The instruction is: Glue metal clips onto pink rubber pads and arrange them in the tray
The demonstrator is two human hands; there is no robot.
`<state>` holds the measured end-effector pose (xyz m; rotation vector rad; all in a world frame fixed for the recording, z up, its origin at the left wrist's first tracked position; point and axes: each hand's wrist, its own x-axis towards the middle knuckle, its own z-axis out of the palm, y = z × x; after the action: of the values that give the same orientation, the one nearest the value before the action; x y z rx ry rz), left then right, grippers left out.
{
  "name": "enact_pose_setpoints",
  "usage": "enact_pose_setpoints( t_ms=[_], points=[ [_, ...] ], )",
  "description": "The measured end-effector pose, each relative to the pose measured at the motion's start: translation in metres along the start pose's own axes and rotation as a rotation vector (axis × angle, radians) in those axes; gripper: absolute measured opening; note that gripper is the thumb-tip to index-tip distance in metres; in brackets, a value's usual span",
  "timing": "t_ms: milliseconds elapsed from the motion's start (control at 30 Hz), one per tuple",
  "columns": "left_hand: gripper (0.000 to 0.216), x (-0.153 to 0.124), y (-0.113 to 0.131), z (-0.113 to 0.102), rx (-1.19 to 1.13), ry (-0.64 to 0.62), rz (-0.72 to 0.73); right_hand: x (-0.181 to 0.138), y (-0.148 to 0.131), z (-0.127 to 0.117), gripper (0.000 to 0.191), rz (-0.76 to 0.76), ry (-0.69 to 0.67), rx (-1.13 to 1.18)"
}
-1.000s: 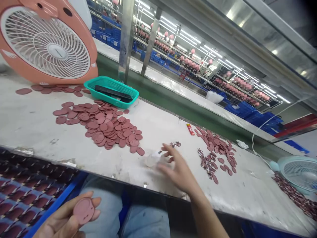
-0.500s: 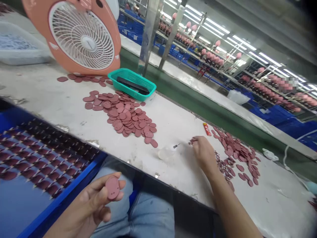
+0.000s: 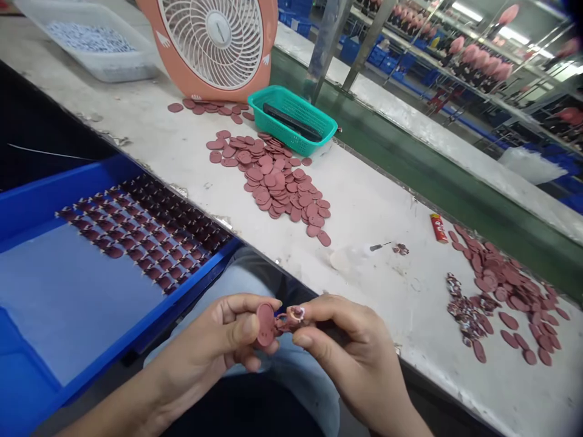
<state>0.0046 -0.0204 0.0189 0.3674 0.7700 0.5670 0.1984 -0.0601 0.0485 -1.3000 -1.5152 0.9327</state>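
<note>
While the left hand [image 3: 200,346] is pinching an oval maroon rubber disc [image 3: 265,325] between thumb and fingers, with the disc's long axis standing nearly upright in view, the right hand [image 3: 350,352] is closing its thumb and forefinger on a small charm [image 3: 291,318], which is joined to the disc's right side and pointing toward 3 o'clock. Both hands are working just short of the bench edge [image 3: 401,346]. At 9 o'clock, a blue tray [image 3: 195,282] is holding rows of dark discs [image 3: 146,233], leaving its nearer part open. At 12 o'clock, a loose disc pile [image 3: 273,182] is spreading beside a teal basket [image 3: 273,97] containing a black strip [image 3: 291,121], while another disc pile [image 3: 501,285] is lying toward 2 o'clock.
</note>
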Motion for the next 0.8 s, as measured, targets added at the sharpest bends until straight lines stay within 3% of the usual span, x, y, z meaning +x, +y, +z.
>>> enact_pose_setpoints(
  t_ms=[267, 800],
  points=[
    [0.036, 0.004, -0.009, -0.015, 0.044, -0.027, 0.009, 0.005, -0.003, 0.001, 0.006, -0.126, -0.085, -0.119],
    [0.038, 0.006, -0.007, -0.013, 0.037, -0.060, -0.020, 0.009, -0.002, 0.000, 0.010, -0.196, -0.159, -0.131]
  ],
)
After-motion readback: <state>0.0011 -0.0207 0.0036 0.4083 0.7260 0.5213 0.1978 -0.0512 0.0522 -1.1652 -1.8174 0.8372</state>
